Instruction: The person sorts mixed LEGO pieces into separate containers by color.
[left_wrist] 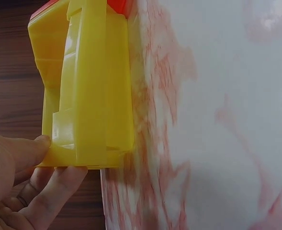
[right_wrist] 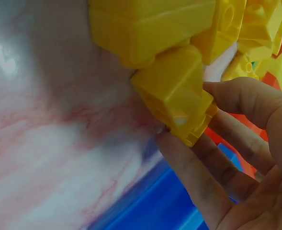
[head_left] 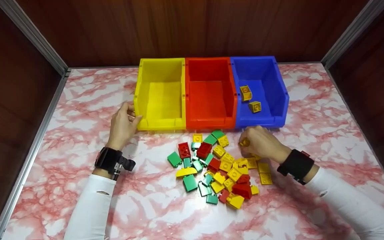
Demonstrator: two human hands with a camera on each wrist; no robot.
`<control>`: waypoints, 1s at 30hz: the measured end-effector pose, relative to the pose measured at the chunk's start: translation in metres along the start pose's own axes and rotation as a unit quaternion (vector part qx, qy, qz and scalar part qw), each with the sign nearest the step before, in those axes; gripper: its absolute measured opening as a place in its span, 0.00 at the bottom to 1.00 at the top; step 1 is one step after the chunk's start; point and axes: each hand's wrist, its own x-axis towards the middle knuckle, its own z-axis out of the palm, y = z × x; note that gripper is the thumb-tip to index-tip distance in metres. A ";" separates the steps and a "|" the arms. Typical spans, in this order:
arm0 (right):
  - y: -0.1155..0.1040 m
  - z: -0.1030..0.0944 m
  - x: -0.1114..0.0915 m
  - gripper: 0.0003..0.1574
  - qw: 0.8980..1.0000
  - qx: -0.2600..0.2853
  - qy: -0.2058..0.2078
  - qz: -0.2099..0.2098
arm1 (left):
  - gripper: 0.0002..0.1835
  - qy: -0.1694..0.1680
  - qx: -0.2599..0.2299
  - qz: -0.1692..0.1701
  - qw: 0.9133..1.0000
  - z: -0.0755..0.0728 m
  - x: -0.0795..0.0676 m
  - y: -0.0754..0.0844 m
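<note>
At the front left corner of the yellow bin [head_left: 160,125], my left hand [head_left: 122,123] holds the bin's edge between thumb and fingers. The left wrist view shows the thumb on one side of that yellow corner and the fingertips on the other. Just in front of the blue bin [head_left: 261,122], my right hand [head_left: 260,143] pinches a yellow toy brick [right_wrist: 172,93] between thumb and fingers. Other yellow bricks [right_wrist: 150,26] lie right beside it. Two yellow bricks [head_left: 255,107] lie inside the blue bin.
A red bin [head_left: 211,123] stands between the yellow and blue ones, all touching in a row. Before them spreads a loose pile of green [head_left: 190,183], red [head_left: 184,150] and yellow bricks [head_left: 234,174] on the marbled tabletop [head_left: 145,206]. A wooden wall [head_left: 205,30] rises behind.
</note>
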 end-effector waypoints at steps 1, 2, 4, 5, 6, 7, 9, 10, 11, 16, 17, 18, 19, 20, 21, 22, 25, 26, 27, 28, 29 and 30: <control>-0.001 -0.002 0.000 0.08 1.000 0.001 0.000 -0.003 | 0.16 0.000 0.001 0.000 1.000 0.000 0.000 0.000; -0.002 -0.004 -0.001 0.08 1.000 0.001 0.001 -0.005 | 0.16 0.000 0.002 0.000 1.000 0.000 0.000 0.000; -0.006 -0.010 -0.002 0.07 1.000 0.004 0.007 -0.009 | 0.16 0.000 0.002 -0.001 1.000 0.000 0.000 0.000; -0.008 -0.014 -0.002 0.07 1.000 0.006 0.012 -0.011 | 0.16 -0.001 0.001 -0.002 1.000 0.000 0.000 0.000; -0.009 -0.018 -0.002 0.08 1.000 0.008 0.016 -0.012 | 0.16 -0.001 0.001 -0.003 1.000 0.000 0.000 0.000; -0.011 -0.022 -0.002 0.09 1.000 0.009 0.022 -0.014 | 0.16 -0.002 0.000 -0.004 1.000 0.000 0.000 0.000; -0.014 -0.031 -0.001 0.10 0.999 0.011 0.034 -0.020 | 0.16 -0.003 -0.001 -0.006 1.000 -0.001 0.000 0.001; -0.014 -0.035 0.000 0.11 0.999 0.010 0.040 -0.023 | 0.17 -0.003 -0.002 -0.007 1.000 -0.001 0.000 0.001; -0.015 -0.039 0.001 0.11 0.999 0.012 0.044 -0.024 | 0.17 -0.004 -0.004 -0.008 1.000 -0.001 0.000 0.001; -0.013 -0.062 0.012 0.10 0.997 0.003 0.072 -0.025 | 0.16 -0.010 -0.008 -0.010 1.000 -0.001 0.001 0.001; -0.013 -0.067 0.015 0.09 0.997 0.001 0.077 -0.023 | 0.16 -0.011 -0.009 -0.010 1.000 -0.001 0.001 0.001; -0.012 -0.072 0.018 0.09 0.996 -0.004 0.083 -0.018 | 0.16 -0.011 -0.009 -0.010 1.000 -0.001 0.001 0.001; -0.011 -0.076 0.021 0.09 0.996 -0.009 0.089 -0.015 | 0.16 -0.012 -0.009 -0.009 1.000 -0.002 0.002 0.001; -0.009 -0.080 0.024 0.09 0.995 -0.013 0.096 -0.013 | 0.16 -0.012 -0.010 -0.009 1.000 -0.002 0.002 0.001; -0.008 -0.084 0.028 0.09 0.995 -0.018 0.102 -0.011 | 0.16 -0.012 -0.010 -0.009 1.000 -0.002 0.002 0.001; -0.005 -0.087 0.032 0.09 0.994 -0.021 0.107 -0.007 | 0.16 -0.012 -0.011 -0.009 1.000 -0.002 0.002 0.001; 0.005 -0.092 0.047 0.10 0.993 -0.029 0.111 0.010 | 0.17 -0.014 -0.015 -0.010 1.000 -0.003 0.002 0.001; 0.010 -0.092 0.052 0.10 0.994 -0.030 0.107 0.017 | 0.17 -0.013 -0.015 -0.010 1.000 -0.003 0.002 0.000; 0.014 -0.092 0.057 0.11 0.994 -0.033 0.101 0.024 | 0.17 -0.013 -0.016 -0.010 1.000 -0.003 0.002 0.000; 0.018 -0.091 0.062 0.11 0.995 -0.033 0.093 0.033 | 0.17 -0.012 -0.016 -0.010 1.000 -0.003 0.002 0.000; 0.022 -0.090 0.066 0.11 0.995 -0.030 0.082 0.040 | 0.17 -0.012 -0.018 -0.011 1.000 -0.003 0.002 -0.001; 0.026 -0.088 0.071 0.11 0.996 -0.028 0.072 0.045 | 0.16 -0.011 -0.019 -0.011 1.000 -0.003 0.002 -0.001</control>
